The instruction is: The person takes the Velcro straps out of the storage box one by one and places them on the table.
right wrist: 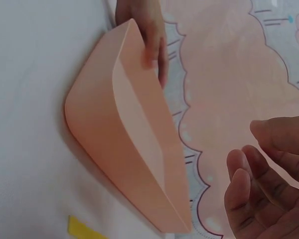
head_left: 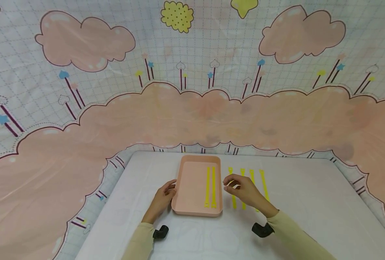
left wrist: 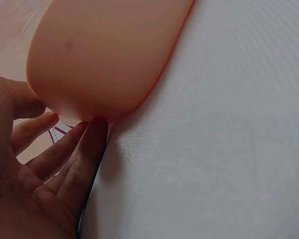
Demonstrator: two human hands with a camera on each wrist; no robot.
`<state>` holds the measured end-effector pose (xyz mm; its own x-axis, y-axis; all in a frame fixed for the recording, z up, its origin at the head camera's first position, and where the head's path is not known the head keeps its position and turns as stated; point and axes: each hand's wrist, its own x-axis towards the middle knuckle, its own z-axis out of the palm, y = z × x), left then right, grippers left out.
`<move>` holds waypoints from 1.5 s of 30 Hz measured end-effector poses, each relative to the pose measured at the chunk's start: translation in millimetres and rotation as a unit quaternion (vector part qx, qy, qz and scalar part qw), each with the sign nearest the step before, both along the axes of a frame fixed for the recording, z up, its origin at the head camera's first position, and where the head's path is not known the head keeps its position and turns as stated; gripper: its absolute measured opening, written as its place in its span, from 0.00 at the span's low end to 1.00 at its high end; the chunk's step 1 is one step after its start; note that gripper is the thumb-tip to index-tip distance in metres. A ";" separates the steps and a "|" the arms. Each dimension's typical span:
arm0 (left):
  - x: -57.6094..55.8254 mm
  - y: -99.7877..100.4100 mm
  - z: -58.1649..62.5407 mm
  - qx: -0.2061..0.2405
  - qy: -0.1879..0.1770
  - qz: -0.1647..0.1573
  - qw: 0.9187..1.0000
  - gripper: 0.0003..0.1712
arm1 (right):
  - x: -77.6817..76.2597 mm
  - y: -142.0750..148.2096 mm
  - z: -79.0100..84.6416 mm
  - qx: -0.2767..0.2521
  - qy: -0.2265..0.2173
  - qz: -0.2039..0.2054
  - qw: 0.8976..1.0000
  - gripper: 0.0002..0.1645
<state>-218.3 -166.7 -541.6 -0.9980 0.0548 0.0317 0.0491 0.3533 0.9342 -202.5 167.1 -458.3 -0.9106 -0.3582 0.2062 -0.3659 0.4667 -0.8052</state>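
Note:
A shallow pink tray [head_left: 187,195] lies on the table, with two long, thin yellow strips [head_left: 213,184] side by side in its right half; their near ends look notched. My left hand [head_left: 161,198] is at the tray's left side, and in the left wrist view its fingertips touch the outer wall [left wrist: 99,64]. Just right of the tray hovers my right hand [head_left: 246,189], fingers loosely bent and holding nothing. Beneath and beside it several more yellow strips [head_left: 264,182] lie on the table, partly hidden by the hand and forearm.
The white tabletop [head_left: 309,202] extends on both sides of the tray. Behind it hangs a patterned cloth [head_left: 192,119] with pink clouds. A black device [head_left: 161,232] sits at the left wrist, another black device [head_left: 262,230] at the right.

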 end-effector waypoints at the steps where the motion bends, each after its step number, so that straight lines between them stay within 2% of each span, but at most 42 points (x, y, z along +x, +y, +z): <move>1: 0.5 0.0 0.4 0.000 0.003 -0.003 1.000 0.25 | -0.4 -1.7 0.1 -0.002 0.001 0.001 1.000 0.07; 8: 2.2 1.7 3.1 -0.004 0.010 -0.005 1.000 0.25 | -3.2 -13.4 -0.4 -0.017 0.015 0.023 0.999 0.07; 16: 1.1 3.6 0.5 -0.007 0.012 0.003 1.000 0.25 | -5.1 -24.3 -3.8 0.004 0.022 0.045 0.999 0.08; 27: 0.3 -0.8 -0.3 -0.004 0.007 -0.006 1.000 0.25 | -10.4 -37.4 -11.3 0.015 0.024 0.067 0.997 0.11; 38: 2.1 -0.3 1.2 0.010 0.012 -0.004 1.000 0.25 | -14.5 -47.5 -18.7 0.075 0.086 0.090 0.989 0.11; 45: 4.5 1.7 6.4 0.007 0.017 -0.003 1.000 0.25 | -17.5 -51.1 -20.7 0.164 0.123 0.098 0.974 0.14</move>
<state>-213.8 -165.0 -535.2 -0.9959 0.0609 0.0665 0.0833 0.3404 0.9366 -219.9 116.0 -479.0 -0.7562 -0.6029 0.2543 -0.6362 0.5866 -0.5011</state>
